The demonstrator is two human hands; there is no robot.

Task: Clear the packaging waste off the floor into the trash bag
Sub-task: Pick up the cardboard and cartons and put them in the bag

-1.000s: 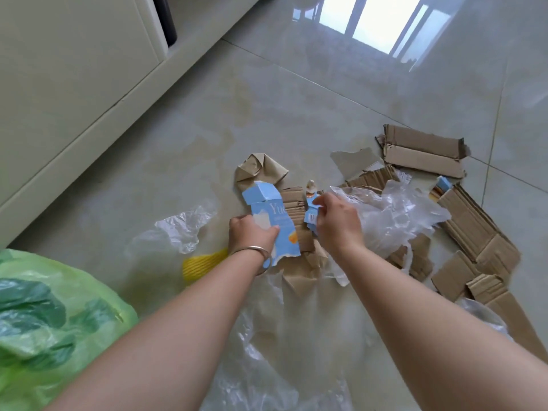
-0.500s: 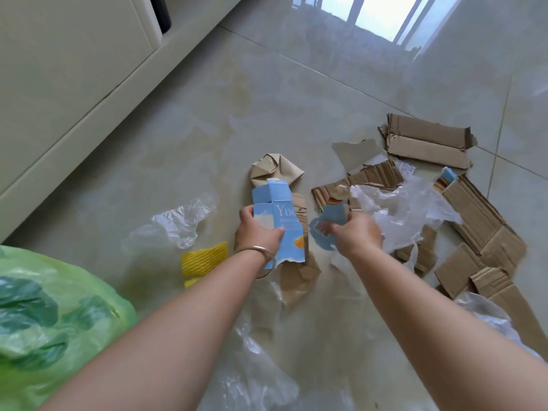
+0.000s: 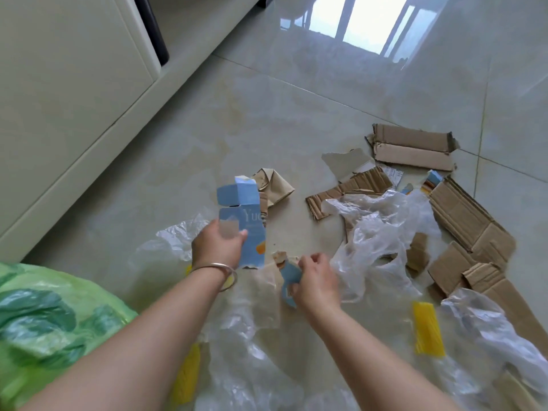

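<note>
The left hand grips a flattened blue carton, its print half hidden by the fingers, the right hand clutches a blurred blue scrap, and the green trash bag is cropped at the lower-left floor edge.

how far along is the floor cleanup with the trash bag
Early. The green trash bag already bulges. In hand: the left hand holds a blue carton, the right hand a blue scrap. Left: cardboard pieces and clear plastic wrap on the floor.
</note>
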